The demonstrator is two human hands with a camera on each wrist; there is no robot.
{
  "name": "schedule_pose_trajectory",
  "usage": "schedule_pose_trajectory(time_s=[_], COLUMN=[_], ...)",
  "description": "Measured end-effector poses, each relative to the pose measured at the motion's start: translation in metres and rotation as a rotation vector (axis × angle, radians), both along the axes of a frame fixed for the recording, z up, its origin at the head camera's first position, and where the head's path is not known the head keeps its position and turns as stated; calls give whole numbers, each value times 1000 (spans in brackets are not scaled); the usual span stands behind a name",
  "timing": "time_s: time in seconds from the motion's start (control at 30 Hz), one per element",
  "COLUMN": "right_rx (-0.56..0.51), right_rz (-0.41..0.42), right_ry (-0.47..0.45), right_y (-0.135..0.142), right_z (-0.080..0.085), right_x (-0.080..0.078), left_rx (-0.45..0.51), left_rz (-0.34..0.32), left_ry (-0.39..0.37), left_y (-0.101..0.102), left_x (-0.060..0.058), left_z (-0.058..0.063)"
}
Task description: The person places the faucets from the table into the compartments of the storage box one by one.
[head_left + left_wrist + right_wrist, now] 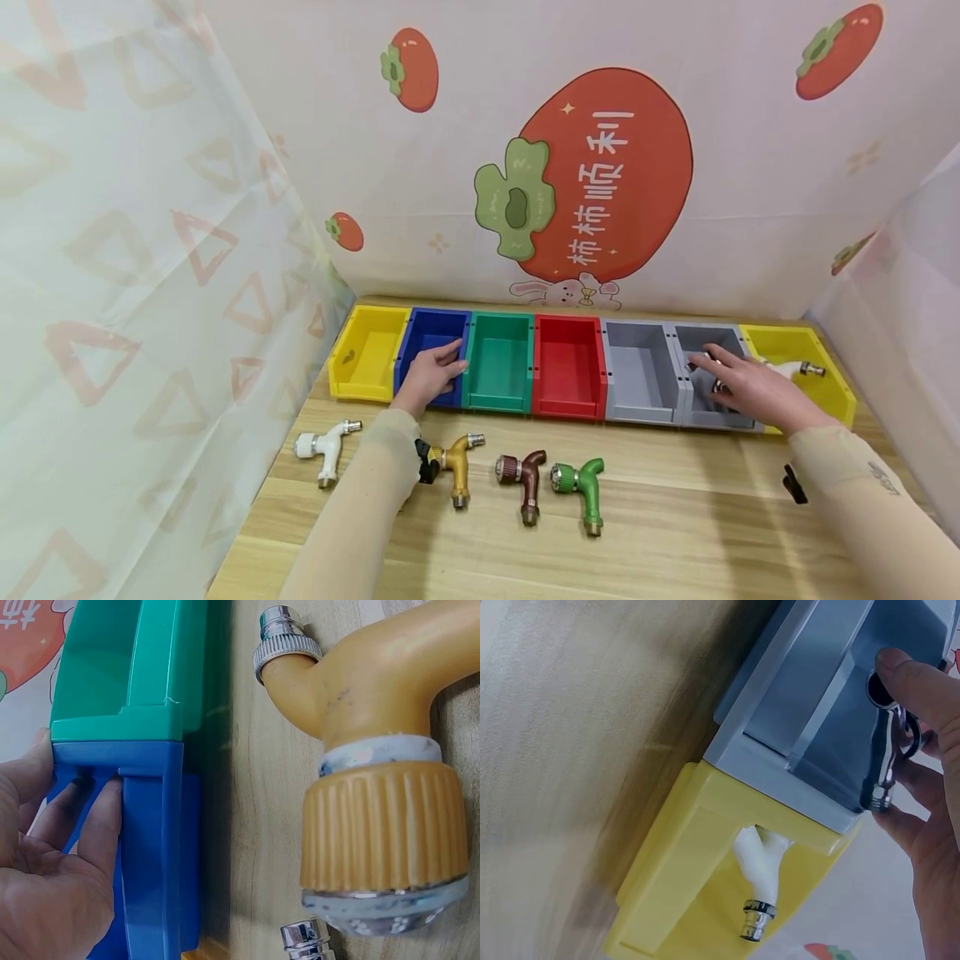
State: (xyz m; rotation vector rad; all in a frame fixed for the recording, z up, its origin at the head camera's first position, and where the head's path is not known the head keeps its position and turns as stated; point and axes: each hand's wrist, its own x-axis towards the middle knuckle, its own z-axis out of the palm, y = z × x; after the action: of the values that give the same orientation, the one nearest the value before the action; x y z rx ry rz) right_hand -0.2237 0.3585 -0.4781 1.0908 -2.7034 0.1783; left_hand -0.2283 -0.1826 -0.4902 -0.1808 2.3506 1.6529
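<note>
My right hand (pixel 753 392) is over the right-hand grey bin (pixel 708 418), pinching a small chrome faucet (pixel 885 750) between thumb and fingers. The faucet hangs inside the bin's opening, its chrome tip near the side wall. My left hand (pixel 429 379) reaches into the blue bin (pixel 438 321). Its fairly straight fingers touch the wall beside the green bin (pixel 501 367), and no loose object shows in that hand. Close under the left wrist lies a golden-yellow faucet (pixel 382 817) on the table. A white faucet (pixel 761 870) leans in the right yellow bin (pixel 834 396).
A left yellow bin (pixel 367 350), a red bin (pixel 568 367) and another grey bin (pixel 641 371) complete the row against the wall. Before them on the wooden table (pixel 660 542) lie a white faucet (pixel 330 454), a dark red faucet (pixel 529 483) and a green faucet (pixel 591 492).
</note>
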Motion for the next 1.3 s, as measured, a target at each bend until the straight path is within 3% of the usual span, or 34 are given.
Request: schedule_pose_trajectory(time_s=[0.33, 0.57, 0.77, 1.0, 1.3], right_rx=[16, 37, 19, -36, -17], right_rz=[-8, 4, -61, -123, -69], right_ry=[-90, -60, -99, -194, -216], right_y=[5, 7, 0, -23, -58], right_z=[-1, 4, 12, 21, 18], right_x=[-3, -3, 0, 13, 35], left_rx=[3, 6, -3, -9, -6], left_rz=[-1, -7, -4, -8, -1], left_ry=[-1, -1, 9, 4, -4], left_y=[1, 2, 2, 2, 1], left_x=[1, 1, 1, 2, 0], left_z=[-2, -2, -1, 2, 2])
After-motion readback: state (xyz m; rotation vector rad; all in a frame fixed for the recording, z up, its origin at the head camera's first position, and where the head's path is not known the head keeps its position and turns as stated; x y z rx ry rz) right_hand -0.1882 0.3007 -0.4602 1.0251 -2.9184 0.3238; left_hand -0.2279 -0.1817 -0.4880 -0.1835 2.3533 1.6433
